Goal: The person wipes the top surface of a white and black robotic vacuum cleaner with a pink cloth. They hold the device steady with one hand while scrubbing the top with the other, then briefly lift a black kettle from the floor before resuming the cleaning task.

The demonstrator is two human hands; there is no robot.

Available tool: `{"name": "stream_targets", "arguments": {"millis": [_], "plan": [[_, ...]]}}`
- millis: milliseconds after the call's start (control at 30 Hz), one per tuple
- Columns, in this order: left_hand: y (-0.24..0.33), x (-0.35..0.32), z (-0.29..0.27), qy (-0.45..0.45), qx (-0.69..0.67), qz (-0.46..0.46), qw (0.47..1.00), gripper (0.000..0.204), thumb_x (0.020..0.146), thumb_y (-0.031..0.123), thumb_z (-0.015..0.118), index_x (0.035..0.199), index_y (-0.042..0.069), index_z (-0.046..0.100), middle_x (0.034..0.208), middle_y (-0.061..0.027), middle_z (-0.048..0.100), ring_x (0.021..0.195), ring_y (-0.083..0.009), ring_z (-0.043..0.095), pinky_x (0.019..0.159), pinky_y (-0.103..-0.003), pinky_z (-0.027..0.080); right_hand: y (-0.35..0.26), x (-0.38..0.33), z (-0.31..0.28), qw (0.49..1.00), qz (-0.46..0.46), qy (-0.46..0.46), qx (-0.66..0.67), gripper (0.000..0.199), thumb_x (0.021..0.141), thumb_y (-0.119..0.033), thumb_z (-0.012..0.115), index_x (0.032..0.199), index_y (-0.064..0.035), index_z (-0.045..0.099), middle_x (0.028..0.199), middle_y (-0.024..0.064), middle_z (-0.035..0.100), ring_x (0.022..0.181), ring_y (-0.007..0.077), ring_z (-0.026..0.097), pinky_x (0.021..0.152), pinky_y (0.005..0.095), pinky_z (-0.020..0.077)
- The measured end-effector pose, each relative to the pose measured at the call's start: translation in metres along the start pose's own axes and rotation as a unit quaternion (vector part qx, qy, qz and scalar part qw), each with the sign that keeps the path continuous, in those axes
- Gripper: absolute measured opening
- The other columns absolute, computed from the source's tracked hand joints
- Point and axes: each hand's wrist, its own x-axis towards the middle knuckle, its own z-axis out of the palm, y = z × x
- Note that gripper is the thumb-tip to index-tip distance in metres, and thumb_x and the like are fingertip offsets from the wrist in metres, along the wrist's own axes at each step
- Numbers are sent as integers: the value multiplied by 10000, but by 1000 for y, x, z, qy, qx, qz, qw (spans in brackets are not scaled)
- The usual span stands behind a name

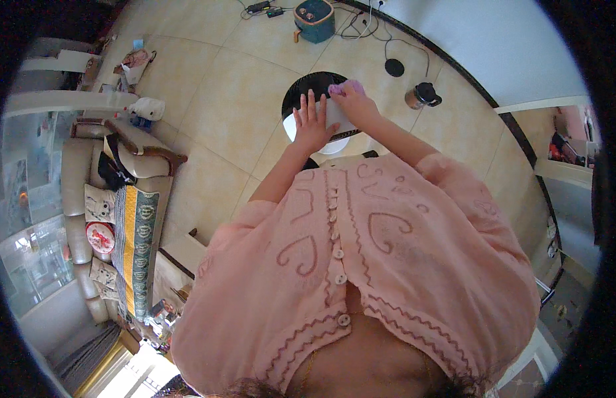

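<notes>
A round appliance with a glossy black top (pixel 307 86) and a white, shiny lower part sits low in front of me, at the upper middle of the view. My left hand (pixel 312 125) lies flat on it, fingers spread and pointing away from me. In my right hand (pixel 358 109) is a bunched purple cloth (pixel 352 86), pressed against the far right part of the black surface. My fingers close over the cloth, so part of it is hidden. Under my wrists the near side of the appliance is partly covered.
Beyond the appliance stands a dark green air fryer (pixel 314 22) among loose cables. To the right are a glass kettle (pixel 421 97) and its round black base (pixel 394 67), on the tiled floor by the wall. A long sofa (pixel 76 179) with cushions lines the left.
</notes>
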Motion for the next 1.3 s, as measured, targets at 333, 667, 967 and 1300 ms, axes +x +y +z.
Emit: {"name": "stream_targets", "arguments": {"millis": [333,667,967,1300], "plan": [[-4,3,-2,-36,15,0,999,881,788,525,511,1407,99,51,1445,-194,-73,1329,-388,-50,1011,-589,71,-5,40,-3,985,141,-86,55,346,808,-133,495,1153,-157,486,1001,116,498,958,315,505,720,409,468],[-7,2,-7,-71,39,6,997,898,802,575,466,1406,103,-2,1437,-204,-117,1319,-409,-79,1005,-597,77,-13,-10,-18,998,10,36,48,186,805,-140,494,974,-119,569,963,108,532,932,306,519,772,428,426],[-9,5,-6,-64,38,-3,997,913,788,550,504,1406,101,5,1441,-195,-113,1325,-395,-70,1006,-596,83,2,46,33,987,148,27,52,183,856,-227,443,949,-111,550,847,147,573,806,338,603,618,494,462],[-5,1,-5,-49,28,-6,998,893,786,514,522,1406,93,36,1445,-195,-88,1326,-394,-73,1010,-590,60,14,11,45,986,63,60,141,313,882,-328,407,1010,-90,565,923,187,601,919,378,553,772,529,408]]}}
